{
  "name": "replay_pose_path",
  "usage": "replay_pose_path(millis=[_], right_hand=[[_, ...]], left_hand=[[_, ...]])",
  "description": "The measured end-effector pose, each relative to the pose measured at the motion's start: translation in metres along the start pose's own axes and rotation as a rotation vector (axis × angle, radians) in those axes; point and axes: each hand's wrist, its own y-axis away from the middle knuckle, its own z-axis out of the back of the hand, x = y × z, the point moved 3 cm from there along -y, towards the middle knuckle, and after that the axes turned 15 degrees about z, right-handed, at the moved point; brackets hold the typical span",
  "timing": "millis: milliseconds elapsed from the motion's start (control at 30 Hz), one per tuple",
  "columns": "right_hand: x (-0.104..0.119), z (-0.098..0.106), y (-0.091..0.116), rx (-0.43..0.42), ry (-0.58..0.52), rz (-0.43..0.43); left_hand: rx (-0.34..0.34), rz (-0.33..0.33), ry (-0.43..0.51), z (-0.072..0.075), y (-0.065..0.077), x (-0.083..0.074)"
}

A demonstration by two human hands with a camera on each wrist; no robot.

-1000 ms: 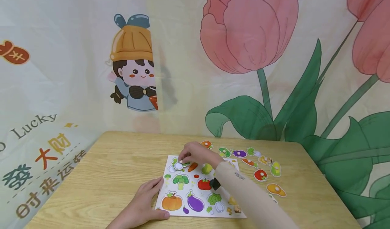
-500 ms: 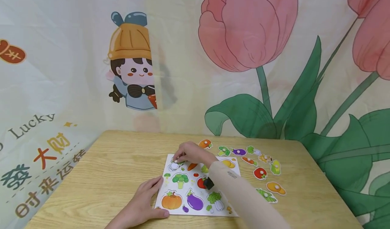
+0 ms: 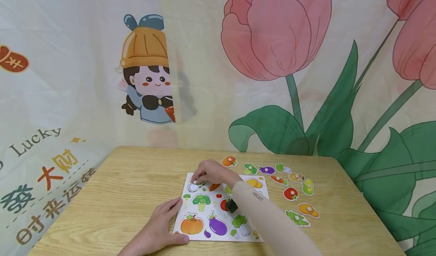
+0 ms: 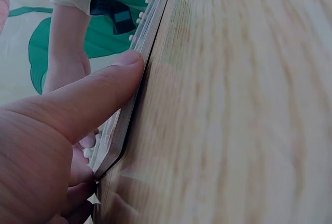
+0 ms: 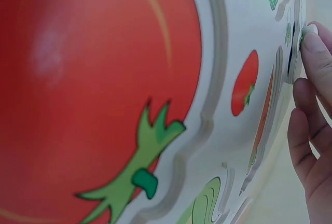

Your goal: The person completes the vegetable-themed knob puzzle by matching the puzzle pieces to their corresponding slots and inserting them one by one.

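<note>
My right hand (image 3: 212, 170) reaches to the far left corner of a white vegetable puzzle board (image 3: 190, 206). Thumb and finger pinch the small white knob of a puzzle piece (image 3: 193, 187), a white vegetable with green leaves. This piece lies over its matching place, partly under the fingers. In the right wrist view the piece's edge shows at the fingertips, slightly tilted against the board. My left hand (image 3: 158, 224) spans the near left corner, its thumb (image 4: 104, 86) on the front edge and its fingers along the left side.
Several loose knobbed pieces lie right of the board, among them a tomato piece (image 3: 291, 194), an eggplant piece (image 3: 267, 170), a potato-like piece (image 3: 308, 210) and a pumpkin piece (image 3: 229, 161). The wooden table (image 3: 112, 195) ends at a printed curtain (image 3: 204, 97).
My right hand has moved a little left with the white vegetable piece, from beside its matching place to over it. The left hand stays at the corner.
</note>
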Motion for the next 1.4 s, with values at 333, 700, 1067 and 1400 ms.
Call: replay_pose_path(millis=[333, 700, 1067, 1400], right_hand=[[-0.0018, -0.0042, 0.0003, -0.008, -0.014, -0.001], [0.0007, -0.0025, 0.0016, -0.004, 0.017, -0.040], [0.0038, -0.0040, 0.0026, -0.011, 0.005, -0.074], [0.0043, -0.0060, 0.0032, -0.013, 0.030, -0.075]], left_hand=[[-0.009, 0.011, 0.005, -0.0015, -0.0009, 0.0010], [-0.008, -0.011, 0.006, -0.0004, -0.0004, -0.0006], [-0.015, -0.018, -0.002, 0.0010, 0.0009, -0.0010], [-0.022, -0.030, -0.004, 0.0008, 0.0007, -0.0007]])
